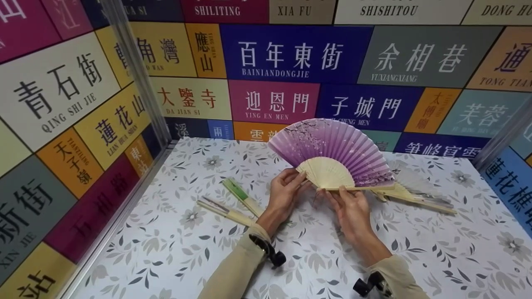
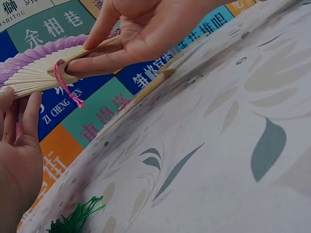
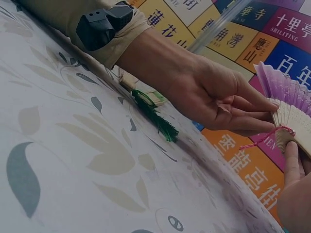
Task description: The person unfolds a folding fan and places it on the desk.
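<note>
A purple folding fan with printed blossom branches and pale bamboo ribs is spread wide above the table. My left hand pinches its left outer rib between thumb and fingers. My right hand pinches the right outer rib close to the pivot, thumb on the near side. From the pivot hangs a pink cord, seen in the left wrist view. The right wrist view shows the left hand reaching across to the ribs, with part of the right hand below.
Two folded fans, one green and one pale, lie on the flowered tabletop by my left forearm. A grey-white fan lies partly spread at right. A green tassel rests on the table. Sign-covered walls enclose the back and left.
</note>
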Tool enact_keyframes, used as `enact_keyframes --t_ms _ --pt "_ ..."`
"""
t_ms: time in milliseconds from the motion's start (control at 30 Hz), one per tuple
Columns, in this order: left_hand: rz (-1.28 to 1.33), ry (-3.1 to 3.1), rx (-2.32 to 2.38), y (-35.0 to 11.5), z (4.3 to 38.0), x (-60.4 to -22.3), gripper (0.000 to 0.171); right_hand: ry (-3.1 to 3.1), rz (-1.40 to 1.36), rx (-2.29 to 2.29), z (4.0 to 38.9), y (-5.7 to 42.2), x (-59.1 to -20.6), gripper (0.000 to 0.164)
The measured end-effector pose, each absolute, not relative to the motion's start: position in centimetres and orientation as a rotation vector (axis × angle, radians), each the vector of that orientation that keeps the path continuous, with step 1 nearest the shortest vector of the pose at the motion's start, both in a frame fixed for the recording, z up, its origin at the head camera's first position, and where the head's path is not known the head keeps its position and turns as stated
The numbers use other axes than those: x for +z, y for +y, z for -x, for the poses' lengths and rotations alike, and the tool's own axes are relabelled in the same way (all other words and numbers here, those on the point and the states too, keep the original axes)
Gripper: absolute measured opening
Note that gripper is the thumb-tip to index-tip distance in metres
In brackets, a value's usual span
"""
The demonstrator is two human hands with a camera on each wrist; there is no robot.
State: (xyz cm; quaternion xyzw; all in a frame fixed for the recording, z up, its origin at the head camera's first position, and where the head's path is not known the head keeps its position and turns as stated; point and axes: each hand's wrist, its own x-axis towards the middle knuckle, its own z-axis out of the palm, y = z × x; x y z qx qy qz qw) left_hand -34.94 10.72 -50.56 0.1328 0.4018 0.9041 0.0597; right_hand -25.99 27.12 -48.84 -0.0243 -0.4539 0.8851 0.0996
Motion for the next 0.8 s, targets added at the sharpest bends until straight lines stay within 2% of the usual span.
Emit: enact_keyframes --t_ms 800 --pt "-0.260 1.315 2.775 10.83 34.78 -50.49 0.029 -1.308 0.093 2.641 25.94 26.95 -48.80 0.038"
